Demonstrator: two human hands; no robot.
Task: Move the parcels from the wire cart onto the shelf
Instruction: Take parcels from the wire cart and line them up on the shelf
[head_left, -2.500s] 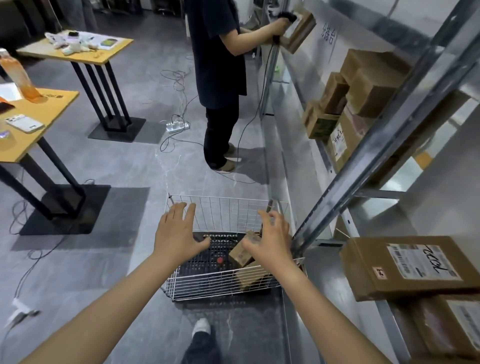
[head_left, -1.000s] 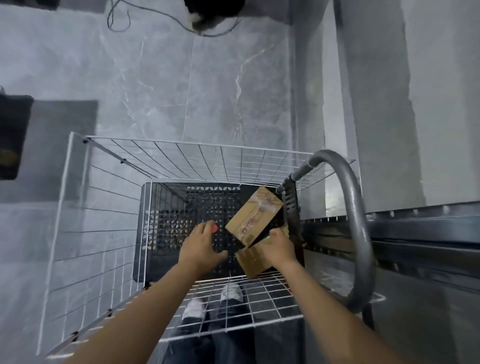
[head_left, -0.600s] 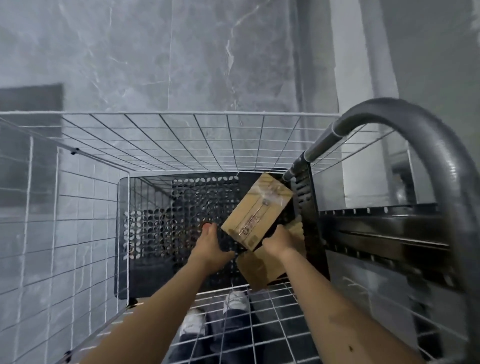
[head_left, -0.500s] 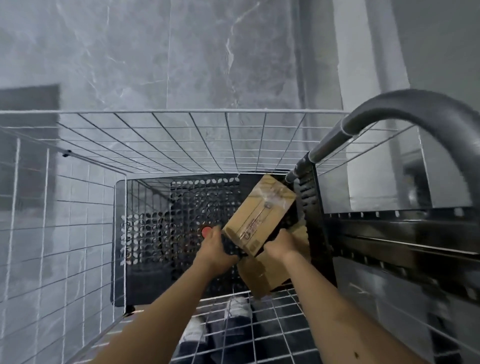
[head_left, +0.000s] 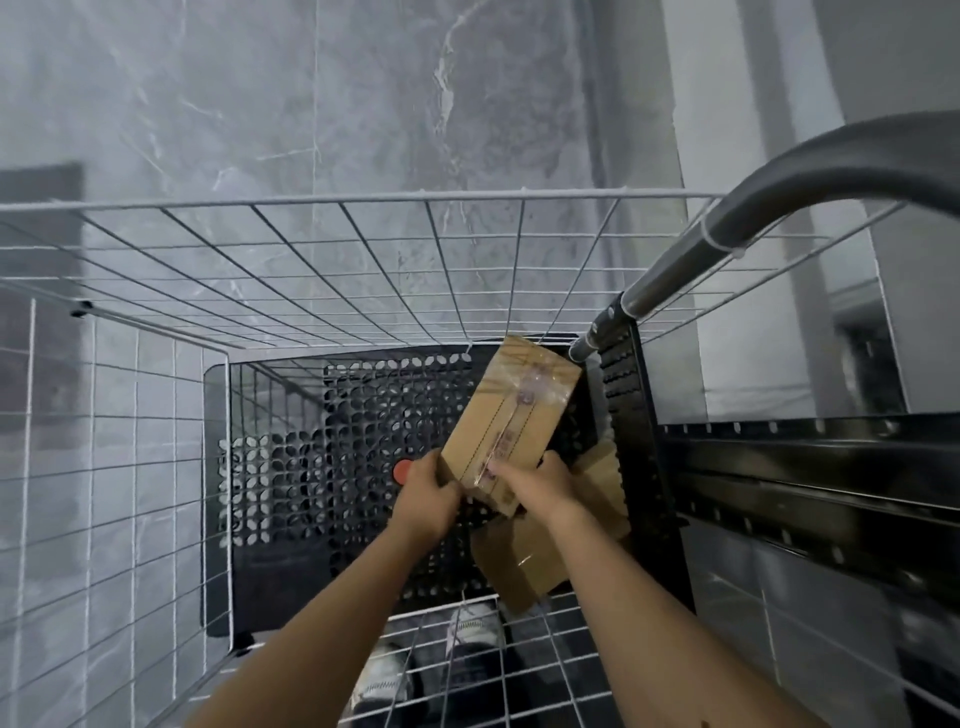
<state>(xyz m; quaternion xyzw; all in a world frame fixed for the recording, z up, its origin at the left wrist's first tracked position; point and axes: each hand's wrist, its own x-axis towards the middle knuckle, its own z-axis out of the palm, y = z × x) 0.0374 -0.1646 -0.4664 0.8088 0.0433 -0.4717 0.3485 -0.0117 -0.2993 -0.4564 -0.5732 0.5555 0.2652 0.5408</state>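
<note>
Head view: left hand (head_left: 423, 499) and right hand (head_left: 535, 488) close their fingers on the taped brown cardboard parcel (head_left: 511, 410), tilted toward one o'clock inside the white wire cart (head_left: 363, 197), apparently to lift it.

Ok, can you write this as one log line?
left hand: grips taped parcel | right hand: grips it too | where: inside wire cart
</note>
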